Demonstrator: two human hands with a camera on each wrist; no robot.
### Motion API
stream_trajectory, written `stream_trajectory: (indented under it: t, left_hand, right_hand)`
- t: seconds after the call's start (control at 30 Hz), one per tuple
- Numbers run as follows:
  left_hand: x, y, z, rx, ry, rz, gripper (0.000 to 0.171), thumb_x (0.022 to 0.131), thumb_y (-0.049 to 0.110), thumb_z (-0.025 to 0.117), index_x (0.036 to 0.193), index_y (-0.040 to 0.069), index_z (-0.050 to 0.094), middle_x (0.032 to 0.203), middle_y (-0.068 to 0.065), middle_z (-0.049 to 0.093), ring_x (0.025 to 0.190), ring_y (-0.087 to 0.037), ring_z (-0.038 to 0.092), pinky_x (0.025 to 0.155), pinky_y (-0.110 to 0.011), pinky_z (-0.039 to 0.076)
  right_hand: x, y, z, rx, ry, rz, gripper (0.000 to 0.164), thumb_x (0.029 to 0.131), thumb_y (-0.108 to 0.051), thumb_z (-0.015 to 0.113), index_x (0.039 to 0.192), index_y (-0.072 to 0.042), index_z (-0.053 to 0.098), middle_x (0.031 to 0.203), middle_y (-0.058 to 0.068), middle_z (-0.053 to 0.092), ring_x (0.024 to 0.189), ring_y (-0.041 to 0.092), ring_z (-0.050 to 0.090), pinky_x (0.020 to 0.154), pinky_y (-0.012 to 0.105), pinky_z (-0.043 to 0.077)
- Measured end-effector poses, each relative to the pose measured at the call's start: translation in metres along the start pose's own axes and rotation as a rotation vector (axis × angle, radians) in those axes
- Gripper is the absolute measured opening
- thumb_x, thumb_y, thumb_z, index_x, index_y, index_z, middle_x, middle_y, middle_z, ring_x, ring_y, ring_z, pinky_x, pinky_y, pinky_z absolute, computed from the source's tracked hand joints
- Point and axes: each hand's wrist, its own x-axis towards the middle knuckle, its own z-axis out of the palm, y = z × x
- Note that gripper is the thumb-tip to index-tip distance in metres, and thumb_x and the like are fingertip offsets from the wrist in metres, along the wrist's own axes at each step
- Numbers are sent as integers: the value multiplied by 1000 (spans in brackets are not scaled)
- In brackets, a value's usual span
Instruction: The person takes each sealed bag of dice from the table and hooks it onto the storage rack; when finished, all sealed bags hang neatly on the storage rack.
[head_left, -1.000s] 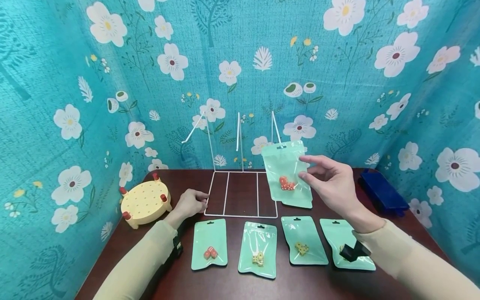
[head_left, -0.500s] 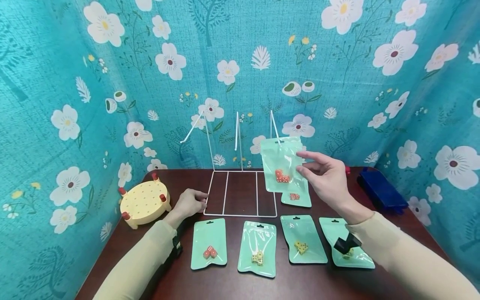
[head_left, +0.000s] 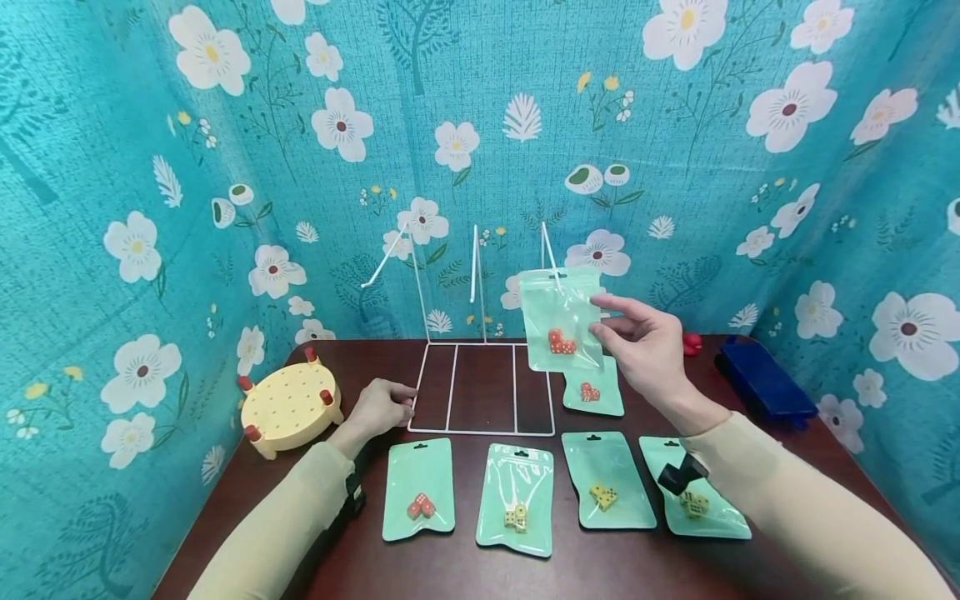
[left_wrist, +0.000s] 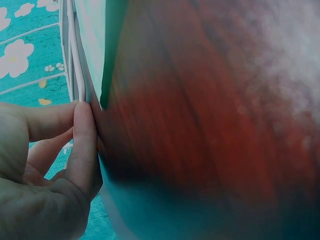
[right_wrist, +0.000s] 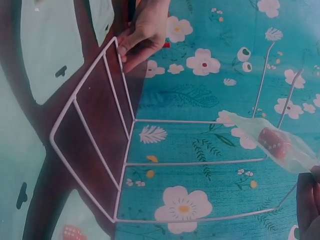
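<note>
My left hand [head_left: 381, 406] pinches the side wire of a white wire rack [head_left: 480, 432] at its base; the left wrist view shows thumb and finger on the wire [left_wrist: 76, 60]. With thumb and fingers, my right hand [head_left: 647, 346] holds the right edge of a green zip bag [head_left: 540, 325] containing red dice. The bag is up at the rack's right hook [head_left: 550, 246], whose tip shows in front of it around the hang hole. In the right wrist view the bag [right_wrist: 240, 125] tilts beside the hooks. The middle hook [head_left: 474, 262] and left hook [head_left: 386, 257] carry nothing.
Several green bags lie on the dark table [head_left: 315, 533]: one with red dice [head_left: 401, 467] at left, others with yellow dice [head_left: 495, 475], another red one [head_left: 611, 400] behind. A yellow round toy stool [head_left: 288, 408] stands left, a blue tray [head_left: 765, 383] and small red object [head_left: 692, 343] right.
My right hand has moved up and a little left with the bag, bringing its hang hole up over the hook's tip. The bag lying behind is now more visible. My left hand stays put.
</note>
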Motion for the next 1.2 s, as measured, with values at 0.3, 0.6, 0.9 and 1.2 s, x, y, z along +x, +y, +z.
stream_trajectory:
  t: [0.3,0.6,0.9,1.2]
  left_hand:
    - [1,-1,0,-8,-9,10,38,89,-1,73,127,5,77,93,-7,71,77,-19,68,67,-31,59]
    - [1,-2,0,-12,-11,12,37,91,-1,73,126,4,77,93,-8,71,76,-18,68,69,-33,61]
    - [0,-2,-1,-22,-19,8,37,92,-1,73,128,5,77,95,-10,70,77,-18,69,70,-34,63]
    - [0,-1,0,-12,-13,9,38,90,-1,74,127,6,78,94,-8,72,76,-18,67,68,-32,60]
  right_hand:
    - [9,10,0,-32,-2,-33,39,92,8,76,130,-3,75,113,24,75,95,8,72,83,21,58]
    - [16,15,1,-101,12,-9,37,93,1,77,129,-8,77,117,19,75,99,9,68,82,18,58]
    - [24,20,6,-103,10,7,38,94,-1,78,131,-10,76,114,17,75,100,14,67,82,18,57]
    - [35,26,8,-116,37,12,36,94,-2,78,129,-11,77,111,17,75,98,12,66,81,16,57]
